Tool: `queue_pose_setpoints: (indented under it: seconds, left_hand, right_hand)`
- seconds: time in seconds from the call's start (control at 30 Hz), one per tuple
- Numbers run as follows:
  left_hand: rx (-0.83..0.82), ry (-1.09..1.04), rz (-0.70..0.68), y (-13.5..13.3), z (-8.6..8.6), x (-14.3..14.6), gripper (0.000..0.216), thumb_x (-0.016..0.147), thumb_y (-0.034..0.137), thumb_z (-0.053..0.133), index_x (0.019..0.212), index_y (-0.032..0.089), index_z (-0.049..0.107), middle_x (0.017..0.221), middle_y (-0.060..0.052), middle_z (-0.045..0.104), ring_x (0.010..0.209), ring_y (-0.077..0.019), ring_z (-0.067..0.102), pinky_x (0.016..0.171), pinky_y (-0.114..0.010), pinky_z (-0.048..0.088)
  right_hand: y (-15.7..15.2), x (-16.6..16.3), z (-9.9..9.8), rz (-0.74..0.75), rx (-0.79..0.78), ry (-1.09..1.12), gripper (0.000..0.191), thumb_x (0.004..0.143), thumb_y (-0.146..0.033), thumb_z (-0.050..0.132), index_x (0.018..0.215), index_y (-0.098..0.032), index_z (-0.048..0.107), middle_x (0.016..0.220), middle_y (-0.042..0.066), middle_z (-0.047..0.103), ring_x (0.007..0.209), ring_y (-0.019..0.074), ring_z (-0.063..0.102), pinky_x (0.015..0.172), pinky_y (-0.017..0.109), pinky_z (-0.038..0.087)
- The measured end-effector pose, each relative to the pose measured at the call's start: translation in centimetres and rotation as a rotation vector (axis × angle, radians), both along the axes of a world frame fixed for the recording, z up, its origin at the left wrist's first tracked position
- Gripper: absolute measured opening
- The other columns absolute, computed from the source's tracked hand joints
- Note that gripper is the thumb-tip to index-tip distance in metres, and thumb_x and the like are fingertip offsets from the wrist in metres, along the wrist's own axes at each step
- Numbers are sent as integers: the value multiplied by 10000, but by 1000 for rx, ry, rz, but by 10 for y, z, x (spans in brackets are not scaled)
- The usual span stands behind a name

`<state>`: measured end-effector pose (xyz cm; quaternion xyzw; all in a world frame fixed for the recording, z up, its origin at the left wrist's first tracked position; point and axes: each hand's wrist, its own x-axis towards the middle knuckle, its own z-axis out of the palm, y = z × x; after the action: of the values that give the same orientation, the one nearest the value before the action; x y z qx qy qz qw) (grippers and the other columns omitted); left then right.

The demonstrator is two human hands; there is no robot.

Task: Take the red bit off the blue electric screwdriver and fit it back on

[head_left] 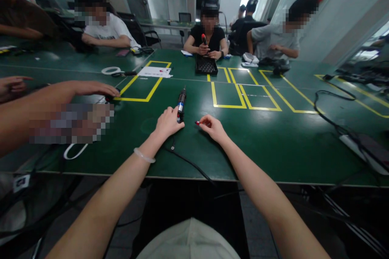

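A dark electric screwdriver with a blue-and-white label lies on the green table, its tip pointing away from me. My left hand is at its near end, fingers against its left side and the thumb across the back; part of the grip is hidden. To the right, just above the table, my right hand pinches a small red piece between thumb and fingertips. That piece is too small to name and sits apart from the screwdriver. A black cable runs below my hands to the near edge.
Yellow tape outlines mark the table. A white paper lies far left; a black tray stands before a person opposite. Another person's arm reaches in from the left. Cables and a pale device lie at right.
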<state>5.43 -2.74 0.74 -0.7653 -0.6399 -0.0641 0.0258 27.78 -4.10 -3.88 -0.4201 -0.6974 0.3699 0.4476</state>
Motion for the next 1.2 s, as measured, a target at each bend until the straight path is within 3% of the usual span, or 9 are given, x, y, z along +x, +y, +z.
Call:
queue_pose_setpoints:
  seconds: [0.17,0.37,0.53,0.73,1.0,1.2]
  left_hand:
    - [9,-4,-174,-17,-2,33,718,860,554,574,1453,187,401,1197,-136,567,1052,-289,597,839,-368,496]
    - [33,-33,-310,-17,-8,31,738,868,579,578,1462,179,399,1179,-144,584,1064,-303,597,875,-393,478]
    - [41,-52,-306,-15,-10,29,711,864,577,587,1456,230,404,1167,-123,591,1047,-293,608,866,-388,473]
    - [59,-11,-312,-20,-6,33,692,867,557,592,1432,192,432,1144,-131,596,1035,-292,603,867,-383,459]
    - [112,-8,-268,-25,-6,38,598,937,572,481,1411,208,472,1129,-130,609,1055,-288,596,907,-391,429]
    - [114,-21,-201,-28,-5,43,566,963,538,437,1406,189,488,1150,-150,616,1062,-301,588,892,-402,432]
  right_hand:
    - [1,2,1,-1,76,-70,98,810,-282,618,837,-202,568,770,-11,567,679,138,507,674,275,425]
    - [0,2,1,-4,105,-142,37,817,-226,595,839,-209,571,804,-2,561,685,146,508,708,288,441]
    - [-1,2,2,-19,128,-151,29,829,-214,597,843,-210,572,818,0,559,664,141,499,715,292,445]
    - [1,2,-2,30,178,-240,28,859,-193,612,883,-200,625,853,12,541,711,149,528,737,296,441]
    - [0,4,3,27,196,-247,129,886,-167,580,906,-193,705,931,59,629,813,174,579,806,318,473]
    - [2,4,-3,-43,147,-107,209,886,-176,529,982,-202,713,939,49,672,829,175,607,811,320,488]
